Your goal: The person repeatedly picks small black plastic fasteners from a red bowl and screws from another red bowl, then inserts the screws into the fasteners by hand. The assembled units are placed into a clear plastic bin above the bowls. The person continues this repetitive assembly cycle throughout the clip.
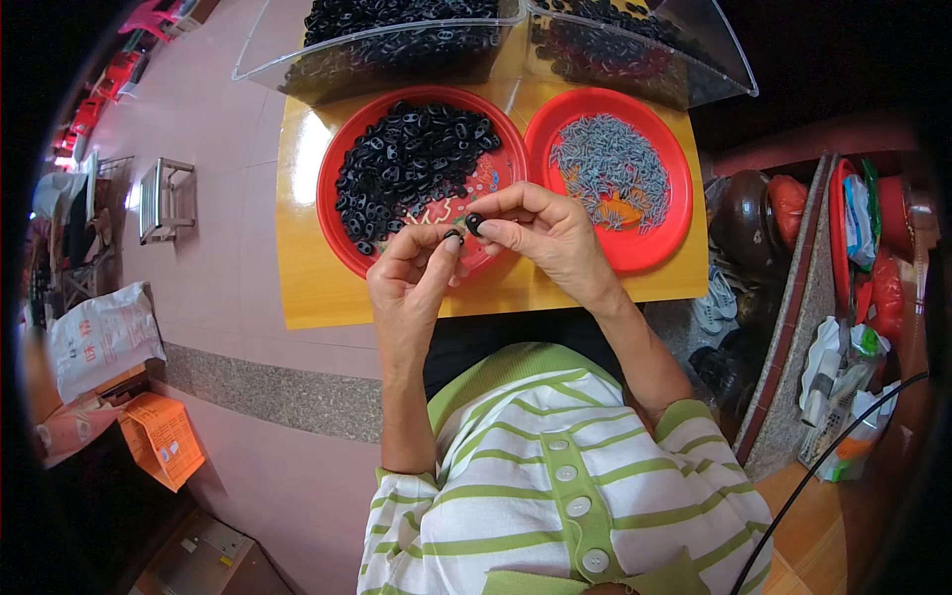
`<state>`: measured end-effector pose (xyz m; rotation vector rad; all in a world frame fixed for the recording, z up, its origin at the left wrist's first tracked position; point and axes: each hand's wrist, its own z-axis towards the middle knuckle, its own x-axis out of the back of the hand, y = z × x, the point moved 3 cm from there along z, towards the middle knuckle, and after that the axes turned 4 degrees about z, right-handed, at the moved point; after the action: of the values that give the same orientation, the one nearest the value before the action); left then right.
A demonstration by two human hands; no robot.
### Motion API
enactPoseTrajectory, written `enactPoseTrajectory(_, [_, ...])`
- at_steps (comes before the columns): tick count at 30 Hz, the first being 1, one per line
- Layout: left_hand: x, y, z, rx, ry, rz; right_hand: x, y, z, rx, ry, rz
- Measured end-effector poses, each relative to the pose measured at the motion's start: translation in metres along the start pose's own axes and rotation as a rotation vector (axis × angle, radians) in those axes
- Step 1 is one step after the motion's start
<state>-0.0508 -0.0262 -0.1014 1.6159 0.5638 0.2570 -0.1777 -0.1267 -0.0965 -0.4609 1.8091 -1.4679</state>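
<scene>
Both my hands meet over the near edge of a round red tray [327,183]. My left hand [409,266] pinches a small black plastic piece [453,235] between thumb and finger. In the fingers of my right hand [555,238] is a black oval plastic piece [475,224], close beside the other one. Heaped in the tray are many black oval pieces [412,164] with holes, thickest at its far left. A second red tray [682,203], to the right, holds a spread of small grey screws [607,159].
The trays stand on a yellow table [305,288]. Behind them are two clear bins [382,64] [635,59] of black pieces. A metal stool [164,203] and an orange basket [162,439] are on the left. Pots and bags [749,223] crowd the right, where a black cable [828,456] hangs.
</scene>
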Motion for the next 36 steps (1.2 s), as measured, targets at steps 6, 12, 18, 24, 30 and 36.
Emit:
enactPoseTrajectory(6, [0.001, 0.002, 0.001, -0.003, -0.004, 0.034, 0.001, 0.0, 0.0, -0.002, -0.001, 0.013])
enactPoseTrajectory(12, [-0.001, 0.001, 0.002, 0.002, -0.005, 0.051, 0.002, 0.002, 0.002, 0.028, -0.016, -0.036])
enactPoseTrajectory(18, [-0.002, 0.0, 0.003, 0.012, -0.015, 0.003, 0.002, 0.007, 0.002, -0.028, -0.009, 0.078])
enactPoseTrajectory(24, [0.001, -0.002, 0.003, 0.013, -0.037, -0.027, 0.0, 0.007, 0.004, 0.015, -0.006, 0.019])
enactPoseTrajectory(30, [-0.002, -0.001, 0.005, 0.02, -0.058, -0.052, -0.003, 0.014, 0.002, 0.066, 0.009, 0.071])
enactPoseTrajectory(36, [-0.007, -0.012, 0.009, 0.0, 0.0, -0.074, 0.0, 0.022, 0.004, 0.073, 0.059, 0.111])
